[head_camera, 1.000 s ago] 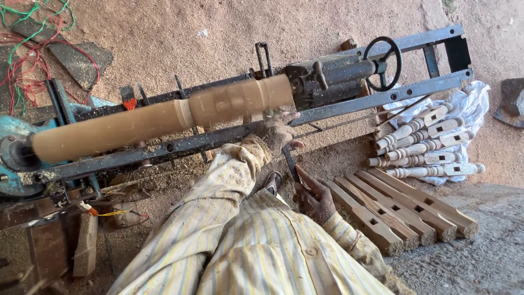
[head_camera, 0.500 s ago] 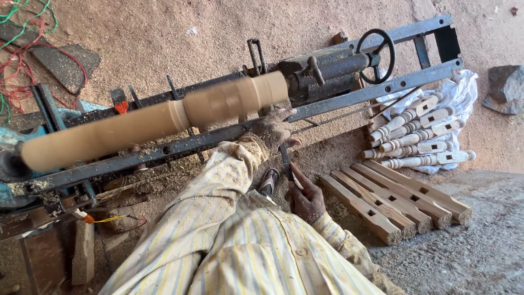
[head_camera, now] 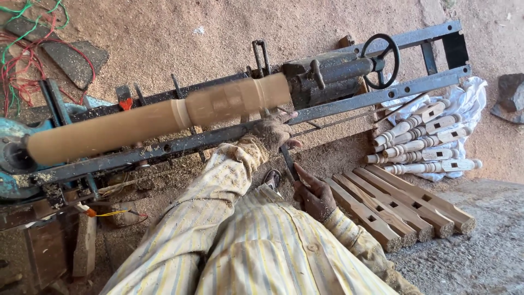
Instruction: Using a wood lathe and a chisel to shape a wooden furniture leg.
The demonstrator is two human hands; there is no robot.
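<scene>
A long round wooden workpiece sits blurred in a metal lathe, with a turned step near its middle. My left hand, dusty with sawdust, rests on the lathe's front rail just below the workpiece. It grips the upper end of a dark metal chisel. My right hand holds the chisel's lower end, close to my chest. The tool's tip is hidden behind my left hand. Both sleeves are yellow striped.
Several square wooden blanks with mortise holes lie on the ground at the right. Turned wooden legs rest on a white sack behind them. A black handwheel ends the tailstock. Red and green wires lie top left. Sawdust covers the ground.
The view has shifted slightly. Both hands stay on the chisel at the rail below the workpiece, with no clear change in grip.
</scene>
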